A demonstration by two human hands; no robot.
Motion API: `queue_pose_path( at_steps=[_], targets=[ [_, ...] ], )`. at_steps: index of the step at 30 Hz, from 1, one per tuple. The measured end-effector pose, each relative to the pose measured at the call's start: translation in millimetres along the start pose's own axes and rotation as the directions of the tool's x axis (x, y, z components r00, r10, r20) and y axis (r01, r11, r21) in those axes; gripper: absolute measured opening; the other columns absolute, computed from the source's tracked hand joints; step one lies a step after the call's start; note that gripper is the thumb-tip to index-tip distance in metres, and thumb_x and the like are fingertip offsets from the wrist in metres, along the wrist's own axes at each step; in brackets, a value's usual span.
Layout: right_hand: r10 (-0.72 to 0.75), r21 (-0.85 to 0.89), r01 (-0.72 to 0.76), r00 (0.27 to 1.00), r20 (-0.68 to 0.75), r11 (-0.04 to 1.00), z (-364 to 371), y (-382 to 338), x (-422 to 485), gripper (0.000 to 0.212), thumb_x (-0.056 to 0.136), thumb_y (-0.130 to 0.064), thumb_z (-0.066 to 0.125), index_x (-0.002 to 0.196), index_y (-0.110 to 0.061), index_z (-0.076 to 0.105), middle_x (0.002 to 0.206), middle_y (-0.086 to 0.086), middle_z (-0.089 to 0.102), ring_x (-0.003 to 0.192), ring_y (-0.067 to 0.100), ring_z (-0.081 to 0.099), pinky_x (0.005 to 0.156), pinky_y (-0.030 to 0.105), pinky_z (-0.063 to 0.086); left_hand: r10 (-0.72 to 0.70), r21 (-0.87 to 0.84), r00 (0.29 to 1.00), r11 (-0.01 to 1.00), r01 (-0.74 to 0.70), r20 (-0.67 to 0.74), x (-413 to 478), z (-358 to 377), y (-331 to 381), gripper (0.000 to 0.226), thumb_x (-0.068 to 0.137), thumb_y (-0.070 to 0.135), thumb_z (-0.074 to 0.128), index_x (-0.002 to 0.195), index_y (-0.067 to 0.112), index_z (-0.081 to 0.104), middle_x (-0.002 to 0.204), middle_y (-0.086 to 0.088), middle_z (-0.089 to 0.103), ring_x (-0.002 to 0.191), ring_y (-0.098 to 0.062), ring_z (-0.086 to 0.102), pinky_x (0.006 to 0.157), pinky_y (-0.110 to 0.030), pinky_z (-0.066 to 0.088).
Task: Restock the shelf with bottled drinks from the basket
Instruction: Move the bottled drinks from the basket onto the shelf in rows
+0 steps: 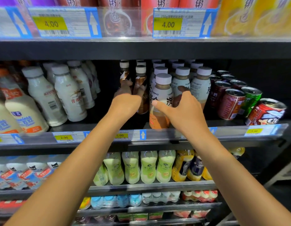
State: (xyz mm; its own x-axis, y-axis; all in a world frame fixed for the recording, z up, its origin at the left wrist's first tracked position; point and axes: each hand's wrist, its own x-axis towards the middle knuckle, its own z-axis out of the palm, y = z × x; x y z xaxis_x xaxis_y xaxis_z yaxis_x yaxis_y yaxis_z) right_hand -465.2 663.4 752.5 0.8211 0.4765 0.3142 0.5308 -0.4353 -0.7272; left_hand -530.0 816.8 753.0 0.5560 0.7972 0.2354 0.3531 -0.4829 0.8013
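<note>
On the middle shelf point(109, 123), my left hand point(126, 103) reaches in among brown coffee bottles point(140, 84) with white caps; its fingers curl around one, partly hidden. My right hand point(182, 110) wraps around a white-capped milk-tea bottle point(161, 95) at the front of its row, thumb across the label. More of the same bottles point(201, 84) stand behind and to the right. The basket is out of view.
White milk bottles point(68, 93) fill the shelf's left part, with a dark gap beside the brown bottles. Cans point(231, 103) stand at the right, a red one point(266, 112) tilted. Green and yellow bottles point(148, 168) sit one shelf below. Price strips point(120, 136) line the edges.
</note>
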Motion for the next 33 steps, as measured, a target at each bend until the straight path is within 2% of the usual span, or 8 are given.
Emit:
queue_pose_path(
  at_steps=[4, 9, 15, 19, 24, 26, 29, 33],
  targets=[
    [-0.117, -0.255, 0.108, 0.993, -0.023, 0.961, -26, 2, -23, 0.047, 0.094, -0.059, 0.049, 0.107, -0.014, 0.051, 0.102, 0.003, 0.058, 0.097, 0.026, 0.054, 0.074, 0.038, 0.040, 0.202, 0.257, 0.977, 0.943, -0.212, 0.067, -44, -20, 12, 0.028, 0.090, 0.049, 0.050, 0.095, 0.027, 0.067, 0.095, 0.003, 0.069, 0.092, -0.022, 0.062, 0.075, -0.033, 0.046],
    [-0.134, -0.650, 0.109, 0.991, 0.010, 0.752, -75, 16, -64, 0.042, 0.105, -0.044, 0.029, 0.104, -0.015, 0.061, 0.105, 0.007, 0.063, 0.098, 0.031, 0.059, 0.076, 0.041, 0.043, 0.418, 0.418, 0.872, 0.765, -0.490, 0.256, -113, -14, 59, 0.027, 0.094, 0.052, 0.045, 0.099, 0.031, 0.062, 0.099, 0.003, 0.068, 0.092, -0.028, 0.060, 0.077, -0.040, 0.050],
    [0.072, -0.843, -0.077, 0.996, -0.046, 0.532, -148, 76, -128, 0.036, 0.105, -0.036, 0.028, 0.103, -0.022, 0.061, 0.110, 0.004, 0.064, 0.104, 0.032, 0.059, 0.072, 0.038, 0.031, 0.640, 0.346, 0.584, 0.471, -0.812, 0.499, -180, 59, 98, 0.035, 0.100, 0.052, 0.028, 0.114, 0.030, 0.051, 0.105, 0.005, 0.059, 0.096, -0.024, 0.060, 0.069, -0.034, 0.040],
    [0.248, -0.865, -0.267, 0.953, -0.172, 0.425, -192, 136, -176, 0.049, 0.101, -0.040, 0.016, 0.097, -0.024, 0.061, 0.103, 0.002, 0.065, 0.099, 0.030, 0.060, 0.071, 0.037, 0.035, 0.765, 0.189, 0.346, 0.290, -0.938, 0.544, -221, 136, 114, 0.034, 0.089, 0.042, 0.039, 0.073, 0.019, 0.059, 0.063, -0.001, 0.056, 0.051, -0.029, 0.059, 0.049, -0.028, 0.025],
    [0.492, -0.800, -0.512, 0.808, -0.325, 0.313, -245, 216, -224, 0.048, 0.102, -0.046, 0.027, 0.102, -0.020, 0.066, 0.108, 0.004, 0.066, 0.104, 0.031, 0.062, 0.083, 0.036, 0.045, 0.798, -0.001, 0.068, 0.086, -0.996, 0.599, -275, 248, 143, 0.034, 0.086, 0.033, 0.065, 0.059, 0.012, 0.059, 0.050, -0.005, 0.049, 0.037, -0.028, 0.050, 0.044, -0.026, 0.022],
    [0.559, -0.784, -0.560, 0.753, -0.347, 0.268, -266, 254, -239, 0.043, 0.100, -0.045, 0.032, 0.102, -0.020, 0.067, 0.107, 0.005, 0.066, 0.103, 0.031, 0.062, 0.084, 0.036, 0.045, 0.728, -0.081, -0.068, -0.017, -0.997, 0.682, -301, 285, 164, 0.038, 0.094, 0.033, 0.046, 0.069, 0.011, 0.065, 0.057, -0.007, 0.054, 0.043, -0.027, 0.054, 0.043, -0.025, 0.020],
    [0.667, -0.725, -0.650, 0.646, -0.372, 0.226, -303, 320, -251, 0.041, 0.100, -0.043, 0.033, 0.104, -0.020, 0.066, 0.112, 0.006, 0.065, 0.106, 0.031, 0.060, 0.085, 0.036, 0.043, 0.669, -0.221, -0.298, -0.200, -0.954, 0.681, -337, 367, 180, 0.075, 0.084, 0.024, -0.004, 0.128, 0.013, 0.055, 0.104, -0.011, 0.060, 0.087, -0.029, 0.061, 0.049, -0.025, 0.023],
    [0.770, -0.670, -0.724, 0.517, -0.373, 0.161, -353, 424, -255, 0.047, 0.100, -0.048, 0.031, 0.109, -0.020, 0.067, 0.115, 0.007, 0.066, 0.108, 0.031, 0.060, 0.088, 0.036, 0.044, 0.556, -0.332, -0.400, -0.225, -0.916, 0.728, -371, 485, 210, 0.040, 0.103, 0.021, 0.032, 0.142, 0.016, 0.042, 0.119, -0.007, 0.054, 0.100, -0.032, 0.059, 0.063, -0.033, 0.038]
  ],
)
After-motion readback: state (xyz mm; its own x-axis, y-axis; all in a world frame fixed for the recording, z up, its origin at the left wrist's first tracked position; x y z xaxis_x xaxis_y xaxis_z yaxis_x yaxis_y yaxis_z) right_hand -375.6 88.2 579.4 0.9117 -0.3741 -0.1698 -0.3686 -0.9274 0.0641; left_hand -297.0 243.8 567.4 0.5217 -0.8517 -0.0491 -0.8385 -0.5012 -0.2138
